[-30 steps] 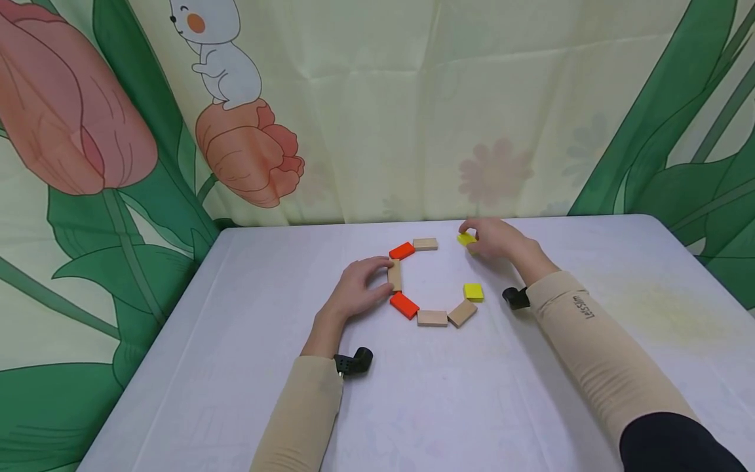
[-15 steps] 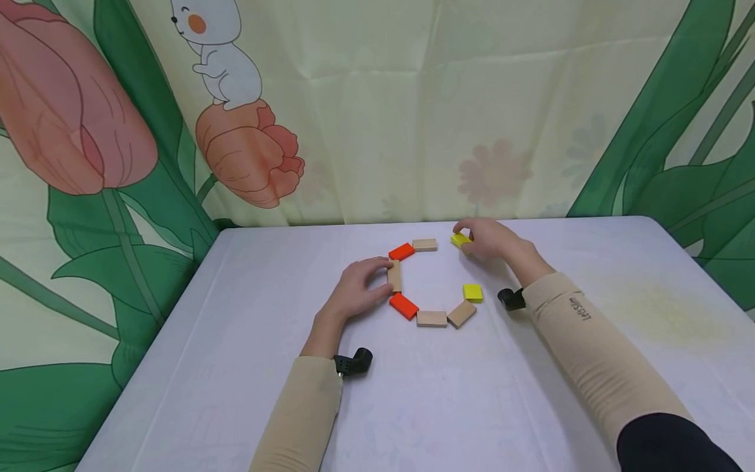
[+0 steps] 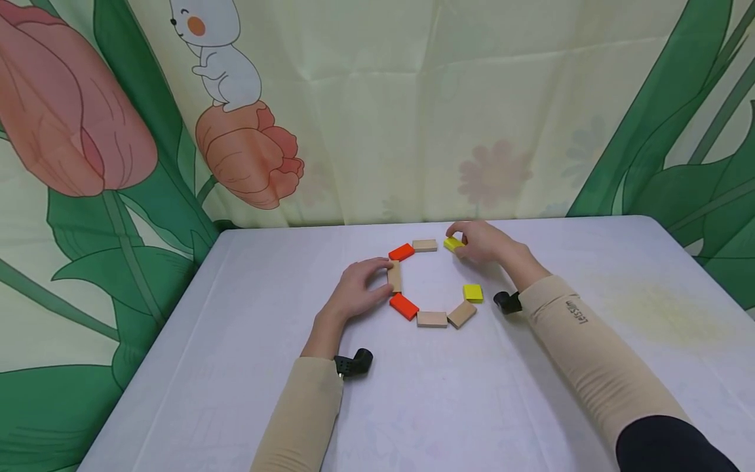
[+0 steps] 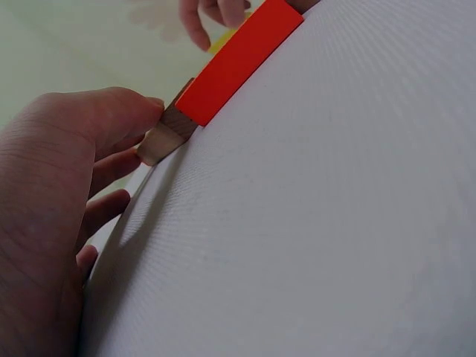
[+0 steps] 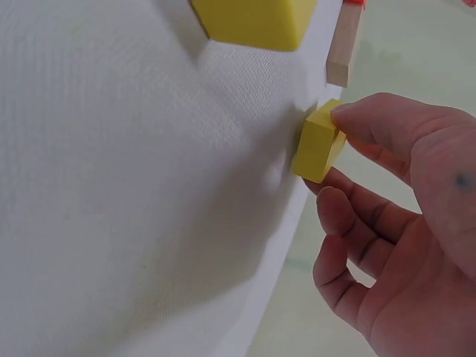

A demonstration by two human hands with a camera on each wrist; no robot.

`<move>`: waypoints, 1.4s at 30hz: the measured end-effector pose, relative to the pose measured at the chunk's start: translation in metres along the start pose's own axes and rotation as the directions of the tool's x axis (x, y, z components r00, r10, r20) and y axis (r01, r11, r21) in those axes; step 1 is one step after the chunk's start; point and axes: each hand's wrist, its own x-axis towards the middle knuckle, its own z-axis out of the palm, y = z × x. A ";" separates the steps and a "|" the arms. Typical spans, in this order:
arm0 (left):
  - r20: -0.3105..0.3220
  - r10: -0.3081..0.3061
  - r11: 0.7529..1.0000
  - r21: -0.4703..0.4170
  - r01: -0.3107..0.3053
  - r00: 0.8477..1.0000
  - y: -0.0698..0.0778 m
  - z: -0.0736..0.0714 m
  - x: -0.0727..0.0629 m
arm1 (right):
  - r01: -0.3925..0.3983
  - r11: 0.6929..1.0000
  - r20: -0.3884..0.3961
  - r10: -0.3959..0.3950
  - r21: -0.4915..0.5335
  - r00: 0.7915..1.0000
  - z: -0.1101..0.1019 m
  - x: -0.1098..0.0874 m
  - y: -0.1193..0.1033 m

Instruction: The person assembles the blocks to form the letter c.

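Note:
My right hand (image 3: pixel 485 242) pinches a yellow block (image 5: pixel 318 143) between thumb and fingers, at the far right of a broken ring of blocks. Just left of it, a small gap away, lies a plain wooden block (image 3: pixel 425 246). On the ring's left side, my left hand (image 3: pixel 356 288) holds another wooden block (image 3: pixel 394 276) by thumb and forefinger. Against the near end of that block sits a red block (image 4: pixel 239 63), and a second red block (image 3: pixel 402 252) is at its far end. Part of each held block is hidden by fingers.
Along the ring's near side are two wooden blocks, one straight (image 3: pixel 432 319) and one angled (image 3: pixel 462 314). A second yellow block (image 3: pixel 472 293) stands on the right side. White cloth covers the table (image 3: pixel 236 393); a printed curtain (image 3: pixel 383 131) hangs behind.
My right hand has moved left with the yellow block, bringing it closer to the far wooden block. My left hand stays in place on its block.

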 end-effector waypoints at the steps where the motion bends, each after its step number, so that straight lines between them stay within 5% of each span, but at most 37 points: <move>1: -0.001 -0.001 1.000 0.000 0.001 1.000 0.000 0.000 0.000 | 0.002 1.000 0.000 -0.002 -0.001 1.000 0.000 0.000 0.000; 42: -0.003 0.016 1.000 -0.017 -0.016 1.000 0.001 -0.001 -0.002 | 0.021 1.000 0.020 -0.020 -0.023 1.000 0.008 0.001 -0.008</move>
